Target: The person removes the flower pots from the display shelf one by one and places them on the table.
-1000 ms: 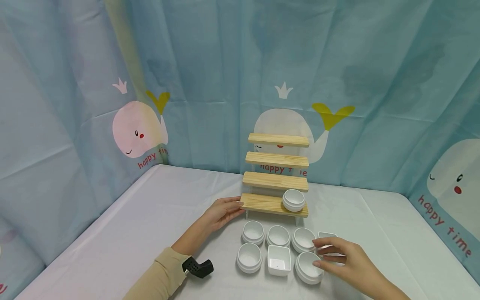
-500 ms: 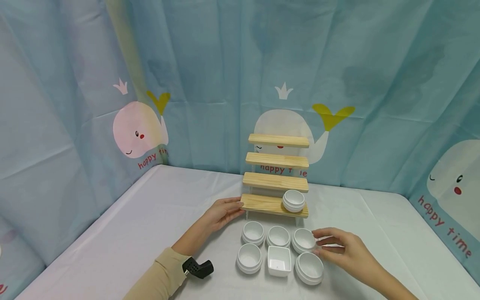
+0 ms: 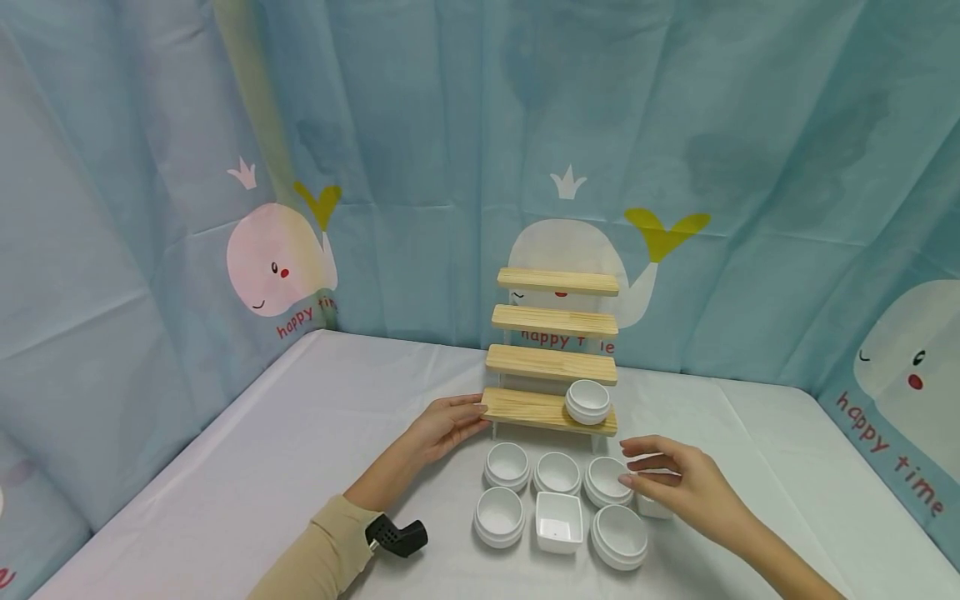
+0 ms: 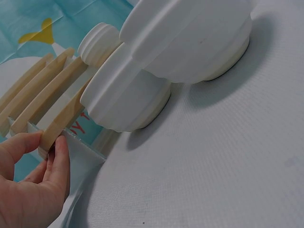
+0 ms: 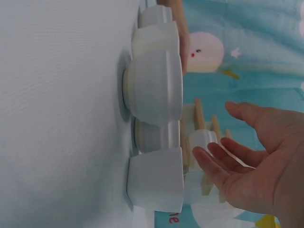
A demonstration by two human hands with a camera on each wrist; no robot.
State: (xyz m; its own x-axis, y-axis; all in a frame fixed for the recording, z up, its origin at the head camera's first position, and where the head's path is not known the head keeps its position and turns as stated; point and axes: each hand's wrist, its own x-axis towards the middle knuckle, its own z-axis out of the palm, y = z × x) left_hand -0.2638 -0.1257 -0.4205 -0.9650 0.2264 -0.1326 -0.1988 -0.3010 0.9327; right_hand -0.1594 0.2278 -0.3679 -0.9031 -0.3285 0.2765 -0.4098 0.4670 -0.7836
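Note:
My left hand (image 3: 446, 427) pinches the left end of the lowest board of a tiered wooden display stand (image 3: 551, 364); the left wrist view shows thumb and fingers (image 4: 59, 161) on either side of that board. One round white bowl (image 3: 587, 402) sits at the right of this lowest tier. Over the right end of the bowl group, my right hand (image 3: 686, 482) hovers with fingers apart, holding nothing. Closest to it are a round white bowl (image 3: 608, 480) and a square white bowl (image 5: 156, 180), which the hand partly hides in the head view.
More white bowls stand in two rows before the stand: round bowls (image 3: 498, 517) and a square bowl (image 3: 558, 522) among them. A white cloth (image 3: 315, 433) covers the table. Behind hangs a blue curtain (image 3: 420, 167) printed with whales. A black device (image 3: 397, 535) is on the left sleeve.
My right hand has risen and shifted away from the front right bowl, up past the bowl behind it. The left hand keeps its grip on the board, and the bowls have not visibly moved.

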